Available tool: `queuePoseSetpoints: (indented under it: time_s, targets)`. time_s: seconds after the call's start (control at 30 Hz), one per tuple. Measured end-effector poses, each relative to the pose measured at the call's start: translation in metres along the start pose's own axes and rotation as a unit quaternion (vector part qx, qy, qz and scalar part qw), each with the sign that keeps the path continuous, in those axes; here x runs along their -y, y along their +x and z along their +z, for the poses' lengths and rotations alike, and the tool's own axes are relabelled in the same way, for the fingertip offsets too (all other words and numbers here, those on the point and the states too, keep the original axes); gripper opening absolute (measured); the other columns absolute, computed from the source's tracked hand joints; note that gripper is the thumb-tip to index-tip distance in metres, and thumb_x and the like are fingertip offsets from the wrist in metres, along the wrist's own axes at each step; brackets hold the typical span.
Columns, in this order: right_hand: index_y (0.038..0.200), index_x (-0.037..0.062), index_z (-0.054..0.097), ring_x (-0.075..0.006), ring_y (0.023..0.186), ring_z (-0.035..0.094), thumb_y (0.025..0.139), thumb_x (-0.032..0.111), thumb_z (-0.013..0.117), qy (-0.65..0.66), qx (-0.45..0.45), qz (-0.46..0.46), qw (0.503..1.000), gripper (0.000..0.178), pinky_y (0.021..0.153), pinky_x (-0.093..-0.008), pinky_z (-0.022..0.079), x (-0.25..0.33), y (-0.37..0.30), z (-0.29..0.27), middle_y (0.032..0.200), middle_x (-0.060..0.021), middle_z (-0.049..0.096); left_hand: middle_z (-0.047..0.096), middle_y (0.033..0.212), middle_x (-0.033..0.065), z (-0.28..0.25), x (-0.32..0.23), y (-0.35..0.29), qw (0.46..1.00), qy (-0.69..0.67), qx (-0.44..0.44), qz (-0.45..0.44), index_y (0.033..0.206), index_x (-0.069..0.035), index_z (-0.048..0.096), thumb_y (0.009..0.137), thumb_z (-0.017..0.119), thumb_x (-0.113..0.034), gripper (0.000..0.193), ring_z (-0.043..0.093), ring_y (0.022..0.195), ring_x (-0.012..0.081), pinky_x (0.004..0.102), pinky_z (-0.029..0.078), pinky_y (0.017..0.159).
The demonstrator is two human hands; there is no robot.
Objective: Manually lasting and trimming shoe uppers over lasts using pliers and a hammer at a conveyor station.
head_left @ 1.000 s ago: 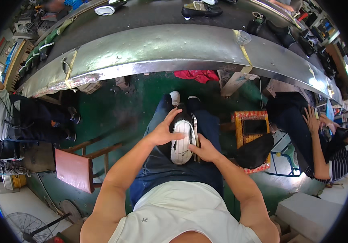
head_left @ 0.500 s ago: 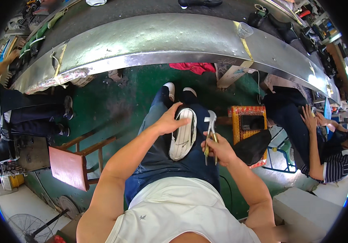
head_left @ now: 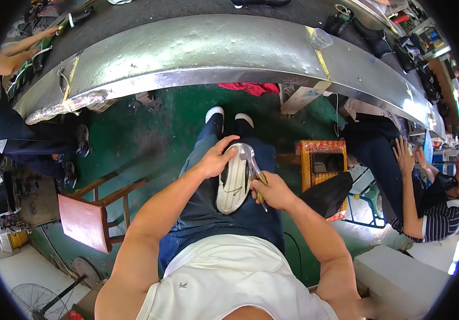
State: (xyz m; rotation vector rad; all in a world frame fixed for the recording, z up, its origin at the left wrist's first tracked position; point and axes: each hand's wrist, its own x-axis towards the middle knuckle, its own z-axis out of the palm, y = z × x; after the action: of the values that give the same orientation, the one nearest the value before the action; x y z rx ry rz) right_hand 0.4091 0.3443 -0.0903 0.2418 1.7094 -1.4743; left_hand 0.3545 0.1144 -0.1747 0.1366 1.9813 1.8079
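Note:
An upturned shoe (head_left: 231,188) lies across my lap, its pale, ribbed bottom facing up and its edges dark. At its far end, my left hand (head_left: 216,159) grips the shoe, thumb on the bottom and fingers over the dark edge. My right hand (head_left: 273,191) is closed round the handles of lasting pincers (head_left: 251,162). The metal head of the pincers touches or hangs just over the shoe's far right edge; I cannot tell whether the jaws bite anything.
A metal-edged bench (head_left: 187,48) curves ahead, holding several dark shoes and a clear cup (head_left: 321,38). A wooden stool (head_left: 84,221) stands left, and a patterned stool (head_left: 307,168) with a phone (head_left: 328,162) right. People sit or stand on both sides.
My right hand has brought the pincers left, from beside the shoe onto its far right edge. My left hand keeps its hold. The person at left now reaches over the bench.

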Motion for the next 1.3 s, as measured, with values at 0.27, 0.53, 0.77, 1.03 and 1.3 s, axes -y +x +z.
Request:
queuePoseSetpoints:
  time_s: [0.27,0.53,0.77,1.03,1.3]
  targets:
    - [0.102,-0.0048,0.055,-0.0370,0.078,0.069,0.098,0.013,0.059,-0.235,-0.108,-0.124,0.958,0.018,0.074,-0.0453,0.054,-0.021,-0.012,0.015,0.085,-0.0217,0.068,0.053,0.136,0.0033,-0.005,0.016,0.002,0.997,-0.058,0.029,0.039,0.147,-0.010,0.048,0.103,0.057,-0.011,0.045,0.051,0.122,0.0138,0.0311,0.042,0.107]
    - [0.103,-0.0070,0.054,-0.0451,0.087,0.068,0.095,0.013,0.061,-0.406,-0.131,-0.165,0.889,0.023,0.079,-0.0505,0.053,-0.016,-0.016,0.017,0.089,-0.0296,0.067,0.063,0.119,0.0031,0.003,-0.012,0.001,0.990,-0.131,0.002,-0.056,0.142,-0.010,0.054,0.101,0.063,-0.017,0.043,0.057,0.107,0.0113,0.0294,0.048,0.095]
    - [0.106,-0.0015,0.058,-0.0177,0.072,0.066,0.104,0.026,0.054,-0.128,-0.075,-0.060,0.987,0.028,0.069,-0.0330,0.053,0.029,-0.036,0.004,0.083,-0.0117,0.070,0.065,0.115,0.0022,0.000,-0.012,0.001,0.993,-0.097,-0.022,-0.064,0.140,-0.011,0.056,0.098,0.067,-0.015,0.043,0.059,0.101,0.0106,0.0292,0.051,0.090]
    - [0.103,-0.0044,0.055,-0.0179,0.068,0.067,0.107,0.036,0.046,-0.148,-0.050,-0.030,0.987,0.042,0.064,-0.0346,0.053,0.013,0.001,0.001,0.078,-0.0118,0.067,0.061,0.126,0.0057,-0.005,-0.006,-0.002,0.995,-0.095,0.028,-0.027,0.147,-0.010,0.049,0.097,0.067,-0.013,0.053,0.057,0.115,0.0136,0.0302,0.048,0.101]
    - [0.109,-0.0022,0.054,-0.0127,0.058,0.058,0.100,0.027,0.062,-0.074,-0.201,-0.073,0.974,0.032,0.057,-0.0280,0.051,-0.042,0.000,0.016,0.077,-0.0061,0.066,0.056,0.135,0.0359,0.038,0.001,-0.065,0.969,0.161,-0.158,-0.101,0.146,0.009,0.042,0.099,0.055,-0.039,0.069,0.056,0.129,0.0446,0.0421,0.043,0.109]
